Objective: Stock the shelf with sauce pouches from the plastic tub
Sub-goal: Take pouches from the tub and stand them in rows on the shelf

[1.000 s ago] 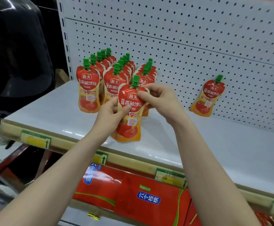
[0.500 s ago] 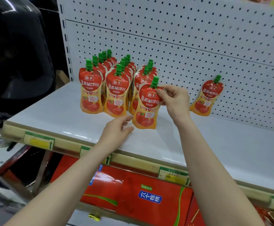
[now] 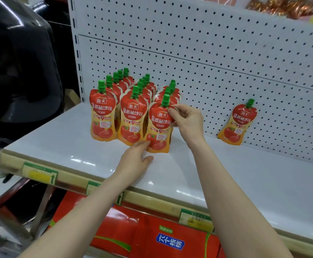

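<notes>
The sauce pouch (image 3: 159, 125) is stood upright on the shelf (image 3: 226, 179) at the front of the right-most row, with its label turned outward. Its upper right shoulder, just beside the green cap (image 3: 165, 100), is pinched between the thumb and curled fingers of the right hand (image 3: 187, 121). This is apparently done so that the soft pack is kept vertical while its foot is settled. The base is touched at its lower left corner by the straight fingertips of the left hand (image 3: 135, 161), by which nothing is gripped. The flat hand seems to be used as a guide, so that the foot is squared against the neighbouring middle row (image 3: 133, 120). That row and the left row (image 3: 101, 116) are lined up front to back and packed side by side, which is presumably why the pouch is set beside their front packs. Well apart to the right, a lone pouch (image 3: 237, 123) is leaned, tilted, against the pegboard back (image 3: 207, 62). Price labels (image 3: 40, 175) are carried on the shelf's front edge, and red cartons (image 3: 152, 235) are seen below. The plastic tub is not shown.
</notes>
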A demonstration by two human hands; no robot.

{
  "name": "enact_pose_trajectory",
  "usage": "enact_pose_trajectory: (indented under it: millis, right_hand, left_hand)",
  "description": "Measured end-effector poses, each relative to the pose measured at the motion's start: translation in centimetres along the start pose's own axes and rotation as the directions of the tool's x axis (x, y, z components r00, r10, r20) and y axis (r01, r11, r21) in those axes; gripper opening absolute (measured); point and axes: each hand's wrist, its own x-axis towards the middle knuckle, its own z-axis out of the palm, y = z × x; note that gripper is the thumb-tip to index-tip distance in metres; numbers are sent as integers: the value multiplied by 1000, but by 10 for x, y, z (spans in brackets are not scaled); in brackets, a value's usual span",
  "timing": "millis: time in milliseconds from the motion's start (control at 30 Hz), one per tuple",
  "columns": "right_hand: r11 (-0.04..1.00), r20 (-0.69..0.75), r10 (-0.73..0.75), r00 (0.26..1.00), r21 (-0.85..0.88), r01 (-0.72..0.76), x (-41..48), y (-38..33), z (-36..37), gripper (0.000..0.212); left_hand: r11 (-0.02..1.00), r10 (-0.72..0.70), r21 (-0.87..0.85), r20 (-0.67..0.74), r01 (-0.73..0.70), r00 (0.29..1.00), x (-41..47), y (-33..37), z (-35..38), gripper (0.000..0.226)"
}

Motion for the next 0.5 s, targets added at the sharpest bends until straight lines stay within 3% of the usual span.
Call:
enact_pose_trajectory:
  millis: [100, 200, 267, 400, 500]
  right_hand:
    - [1000, 57, 10, 998, 1, -10, 5, -5, -11, 16]
    - [1000, -92, -17, 996, -21, 15, 24, -9, -28, 21]
    - [986, -141, -68, 988, -163, 44, 44, -7, -35, 14]
    - [845, 8, -161, 987, -516, 142, 74, -8, -28, 19]
    - [760, 99, -130, 987, -629, 163, 78, -8, -22, 17]
  left_hand:
    - [996, 81, 50, -107, -76, 991, 0, 7, -7, 51]
    - [969, 241, 131, -284, -211, 928, 9, 26, -24, 48]
    - [946, 314, 195, -359, -258, 879, 20, 42, -36, 52]
    - [916, 367, 308, -378, -258, 850, 44, 66, -49, 60]
    - [911, 359, 332, -349, -244, 865, 55, 72, -49, 62]
